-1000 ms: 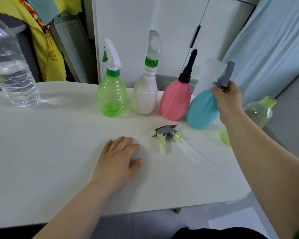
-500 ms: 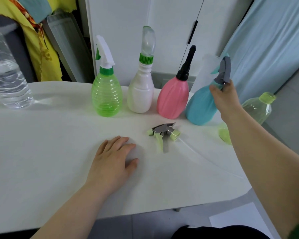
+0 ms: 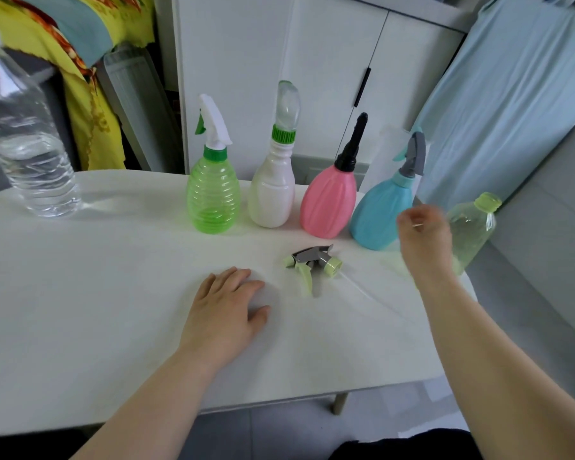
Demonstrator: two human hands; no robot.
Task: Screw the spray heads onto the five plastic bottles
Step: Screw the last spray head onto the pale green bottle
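Note:
Standing in a row at the back of the white table (image 3: 80, 310) are a green bottle (image 3: 213, 197) with a white spray head, a white bottle (image 3: 273, 194) with a clear cap, a pink bottle (image 3: 329, 204) with a black nozzle, and a blue bottle (image 3: 379, 214) with a grey spray head. A pale green bottle (image 3: 470, 230) with no spray head stands at the right edge. A loose grey and pale green spray head (image 3: 312, 262) lies on the table. My left hand (image 3: 224, 313) rests flat near it. My right hand (image 3: 425, 237), blurred, hovers between the blue and pale green bottles, holding nothing.
A large clear water bottle (image 3: 27, 154) stands at the far left of the table. White cabinet doors (image 3: 312, 61) are behind the row, a light blue fabric (image 3: 512, 94) hangs at the right, and yellow cloth (image 3: 80, 78) at the back left. The table edge drops off just right of the pale green bottle.
My right hand has let go of the blue bottle's grey spray head and dropped down and to the right, toward the pale green bottle. My left hand has stayed flat.

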